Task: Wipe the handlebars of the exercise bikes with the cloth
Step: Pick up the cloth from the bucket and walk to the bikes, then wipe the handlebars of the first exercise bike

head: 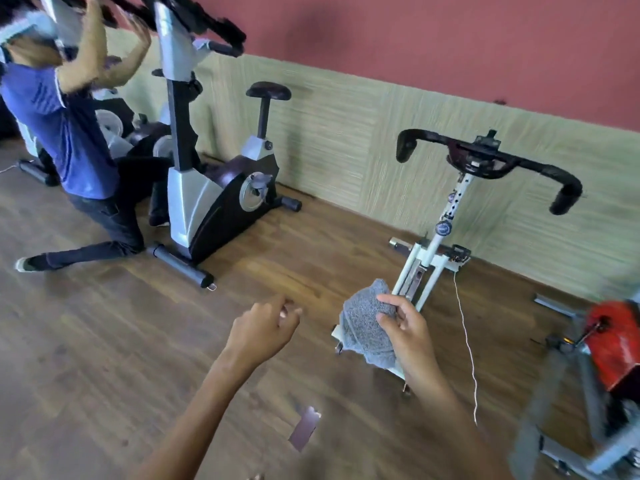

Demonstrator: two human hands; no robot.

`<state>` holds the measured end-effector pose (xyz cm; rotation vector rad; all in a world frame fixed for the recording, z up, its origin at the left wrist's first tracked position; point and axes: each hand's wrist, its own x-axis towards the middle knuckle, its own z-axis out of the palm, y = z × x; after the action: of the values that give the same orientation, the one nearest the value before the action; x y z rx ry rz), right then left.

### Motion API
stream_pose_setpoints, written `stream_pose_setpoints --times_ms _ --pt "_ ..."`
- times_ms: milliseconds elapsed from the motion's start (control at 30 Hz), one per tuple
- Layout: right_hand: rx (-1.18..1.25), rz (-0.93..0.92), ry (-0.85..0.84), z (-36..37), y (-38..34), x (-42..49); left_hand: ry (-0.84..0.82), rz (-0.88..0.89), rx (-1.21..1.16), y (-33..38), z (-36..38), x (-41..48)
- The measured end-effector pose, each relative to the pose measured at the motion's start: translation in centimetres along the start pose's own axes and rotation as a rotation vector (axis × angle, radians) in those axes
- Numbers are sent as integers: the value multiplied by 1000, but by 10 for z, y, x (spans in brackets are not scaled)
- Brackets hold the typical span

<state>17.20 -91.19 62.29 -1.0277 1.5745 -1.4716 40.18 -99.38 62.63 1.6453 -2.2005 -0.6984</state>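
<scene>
A grey speckled cloth (pixel 363 323) is bunched in my right hand (pixel 405 327), whose fingers and thumb pinch it at low centre-right. My left hand (pixel 263 327) hovers to its left with fingers loosely curled, holding nothing. Ahead on the right stands a white-framed exercise bike with black curved handlebars (pixel 491 161), well above and beyond the cloth. A silver and black exercise bike (pixel 207 199) stands at centre-left; its black handlebars (pixel 207 26) reach the top edge.
Another person in a blue shirt (pixel 65 133) leans at the left bike with both arms raised to its handlebars. A red and grey machine (pixel 609 358) sits at the right edge. A white cord (pixel 467 344) trails over the wooden floor (pixel 104 341).
</scene>
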Motion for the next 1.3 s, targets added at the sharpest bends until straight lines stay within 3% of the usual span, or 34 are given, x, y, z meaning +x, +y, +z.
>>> stream_pose_setpoints --times_ms 267,567,867,1133,1300 --pt "29 -55 258 42 -59 125 -101 193 -41 -1 -41 187" --pt "-34 -425 502 20 -160 280 -135 664 -91 115 -51 403" --pt "-90 -210 814 14 -152 346 -191 1106 -156 212 -12 535" --pt "-544 -126 1296 52 -135 370 -233 1487 -136 233 35 605" --pt "-840 52 1632 75 -120 395 -299 1745 -179 247 41 636"
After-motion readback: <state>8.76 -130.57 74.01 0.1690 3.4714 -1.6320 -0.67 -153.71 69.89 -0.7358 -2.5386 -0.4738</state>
